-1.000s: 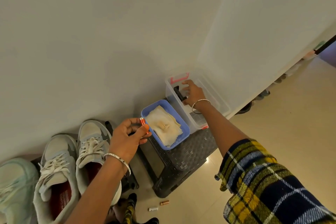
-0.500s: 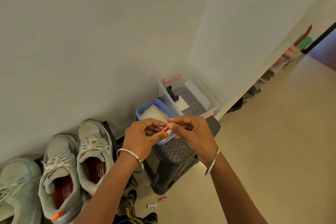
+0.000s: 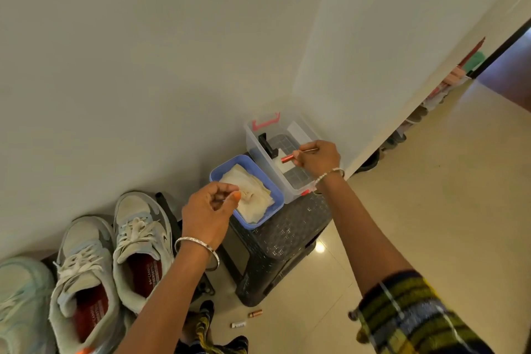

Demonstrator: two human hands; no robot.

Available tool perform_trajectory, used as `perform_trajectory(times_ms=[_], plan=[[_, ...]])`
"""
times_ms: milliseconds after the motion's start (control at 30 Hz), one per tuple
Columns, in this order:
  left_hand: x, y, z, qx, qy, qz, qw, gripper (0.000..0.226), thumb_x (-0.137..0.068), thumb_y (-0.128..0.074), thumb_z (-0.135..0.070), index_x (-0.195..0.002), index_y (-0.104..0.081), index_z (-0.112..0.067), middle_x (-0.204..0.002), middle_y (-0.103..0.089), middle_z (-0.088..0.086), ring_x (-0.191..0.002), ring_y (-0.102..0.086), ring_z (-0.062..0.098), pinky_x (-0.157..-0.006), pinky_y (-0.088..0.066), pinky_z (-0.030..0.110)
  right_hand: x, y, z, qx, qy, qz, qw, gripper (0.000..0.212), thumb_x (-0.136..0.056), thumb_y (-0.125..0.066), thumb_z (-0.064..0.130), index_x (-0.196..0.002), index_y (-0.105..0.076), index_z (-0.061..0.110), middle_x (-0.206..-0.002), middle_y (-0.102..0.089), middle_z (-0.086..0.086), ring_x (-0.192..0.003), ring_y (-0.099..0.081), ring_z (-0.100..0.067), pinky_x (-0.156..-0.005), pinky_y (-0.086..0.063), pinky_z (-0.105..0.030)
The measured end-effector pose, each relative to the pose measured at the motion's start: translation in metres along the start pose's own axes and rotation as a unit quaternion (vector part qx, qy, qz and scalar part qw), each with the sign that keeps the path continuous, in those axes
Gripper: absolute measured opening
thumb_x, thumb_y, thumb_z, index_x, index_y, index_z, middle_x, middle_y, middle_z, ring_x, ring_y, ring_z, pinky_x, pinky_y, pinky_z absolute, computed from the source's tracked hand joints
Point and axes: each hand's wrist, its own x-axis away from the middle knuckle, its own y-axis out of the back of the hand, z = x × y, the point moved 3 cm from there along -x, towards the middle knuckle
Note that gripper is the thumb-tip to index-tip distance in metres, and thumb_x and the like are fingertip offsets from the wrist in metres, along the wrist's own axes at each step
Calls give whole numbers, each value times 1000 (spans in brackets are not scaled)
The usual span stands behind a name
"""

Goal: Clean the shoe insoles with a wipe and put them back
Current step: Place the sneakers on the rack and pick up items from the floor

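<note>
My right hand (image 3: 317,158) is pinching a small red cylinder (image 3: 286,157) over the clear box (image 3: 253,138). My left hand (image 3: 205,215) is curling above the wipes (image 3: 253,195); I cannot tell whether it holds anything. The red insoles (image 3: 143,279) are sitting in the sneakers (image 3: 138,238).

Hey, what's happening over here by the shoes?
A person is working at a black stool beside a row of shoes. The right hand pinches a small red tube over the clear box on the stool. The left hand, fingers curled with nothing visible in them, hovers at the blue tray of folded wipes. The red insoles sit inside the shoes; no wiping is under way.
</note>
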Motion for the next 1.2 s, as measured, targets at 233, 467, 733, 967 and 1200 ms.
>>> perform_trajectory(times_ms=[233, 467, 733, 967, 1200], plan=[[2, -1, 27, -2, 29, 14, 999, 7, -90, -71, -14, -94, -73, -19, -84, -74, -2, -79, -72, 11, -82, -60, 42, -59, -53, -29, 126, -126, 34, 983, 18, -73, -84, 9, -74, -69, -1, -71, -71, -15, -61, -71, -25, -64, -62, -38], [5, 3, 31, -2, 30, 16, 999, 8, -91, -69, -13, -96, -73, -16, -82, -74, -1, -74, -72, 8, -79, -60, 37, -51, -65, -30, 168, -142, 18, 975, 32, -82, -80, 25, -74, -56, 6, -61, -53, -6, -48, -47, -15, -50, -45, -27], [25, 18, 24, 1, 45, 20, 999, 9, -91, -69, -13, -93, -72, -21, -81, -74, -1, -75, -72, 12, -79, -60, 37, -46, -60, -28, 186, -124, -16, 975, 33, -77, -84, 26, -73, -58, 6, -73, -62, -9, -65, -61, -25, -62, -50, -28], [54, 40, 13, 22, 44, 4, 999, 10, -91, -69, -12, -93, -72, -21, -80, -74, 0, -76, -72, 15, -80, -60, 43, 35, 3, 1, 43, 6, -74, 996, 5, -85, -69, 5, -82, -74, 7, -73, -73, -6, -59, -72, -17, -60, -61, -26], [76, 47, 10, 31, 34, 39, 998, 10, -91, -69, -12, -92, -71, -22, -82, -74, 2, -77, -72, 17, -81, -60, 44, 177, 83, -59, -23, 7, -70, 997, 4, -81, -75, 3, -84, -74, 5, -73, -73, -13, -66, -70, -25, -68, -60, -35]])
